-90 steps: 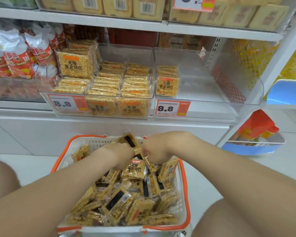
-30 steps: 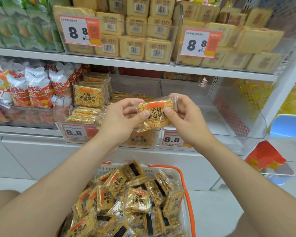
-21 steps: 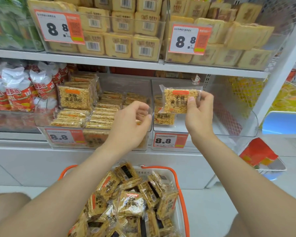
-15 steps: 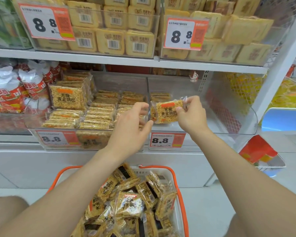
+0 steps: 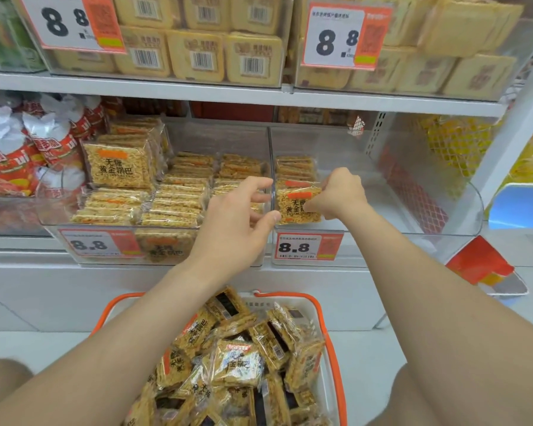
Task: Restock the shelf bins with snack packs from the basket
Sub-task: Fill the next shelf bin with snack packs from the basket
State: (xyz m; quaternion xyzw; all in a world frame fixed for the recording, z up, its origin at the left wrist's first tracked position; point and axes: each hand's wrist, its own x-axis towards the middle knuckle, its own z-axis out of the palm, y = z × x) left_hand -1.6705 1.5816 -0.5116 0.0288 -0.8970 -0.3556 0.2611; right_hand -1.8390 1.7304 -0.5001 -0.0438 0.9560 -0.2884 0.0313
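Observation:
My right hand (image 5: 339, 195) grips a yellow snack pack (image 5: 293, 206) by its right edge and holds it upright inside the right clear bin (image 5: 443, 210), in front of a short stack of the same packs (image 5: 294, 167). My left hand (image 5: 243, 219) hovers just left of it with fingers spread and loosely curved, holding nothing, its thumb tip near the pack's lower left corner. The left clear bin (image 5: 59, 229) is nearly full of stacked packs. Below, the white basket with an orange rim (image 5: 331, 339) holds several loose packs.
The right bin is mostly bare to the right of the stack. An upper shelf (image 5: 259, 93) carries bins of pale yellow boxes with 8.8 price tags. Red and white bags (image 5: 28, 155) fill the bin at far left. A blue tray (image 5: 520, 207) sits at right.
Both hands rose from the basket with one pack. My left hand let go, and my right hand carried the pack down into the right bin.

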